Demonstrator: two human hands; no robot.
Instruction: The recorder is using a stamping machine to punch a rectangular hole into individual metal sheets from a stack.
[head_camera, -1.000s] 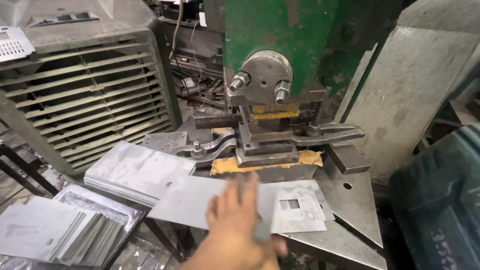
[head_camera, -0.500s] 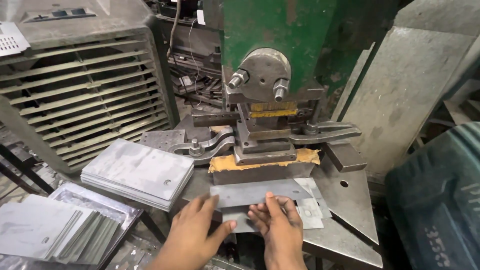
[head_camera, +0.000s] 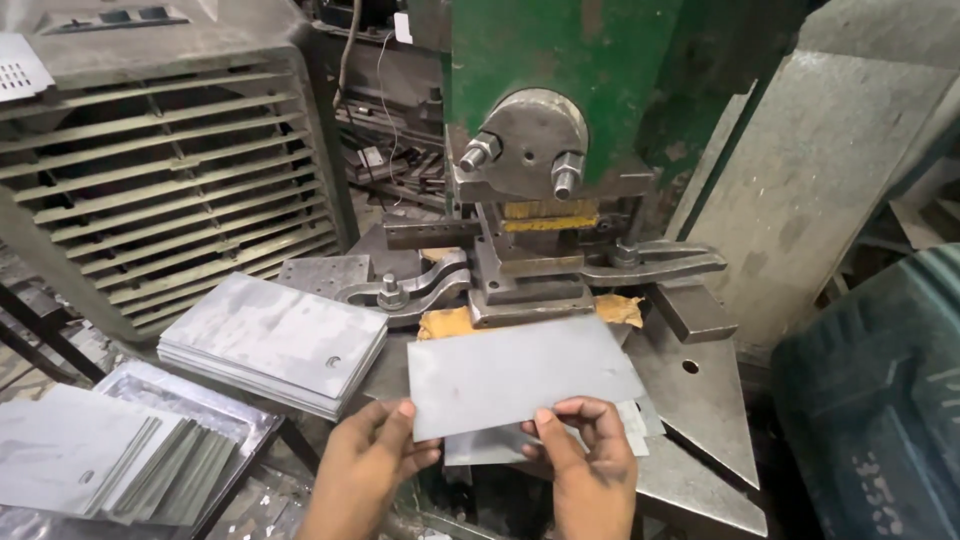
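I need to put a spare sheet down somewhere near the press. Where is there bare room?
The grey bed plate right of the held sheet is bare apart from one hole. Left is crowded: a stack of sheets, then fanned sheets. Under the die, clamps fill the room. Both the left hand and right hand grip the sheet's near edge.

From my seat I see only two bare hands and forearms coming up from six o'clock: the left hand (head_camera: 368, 462) toward seven, the right hand (head_camera: 590, 470) toward five. No gloves, no rings, no watch, no sleeve cuffs in frame. The fingers (head_camera: 545, 432) have short, unpainted nails.
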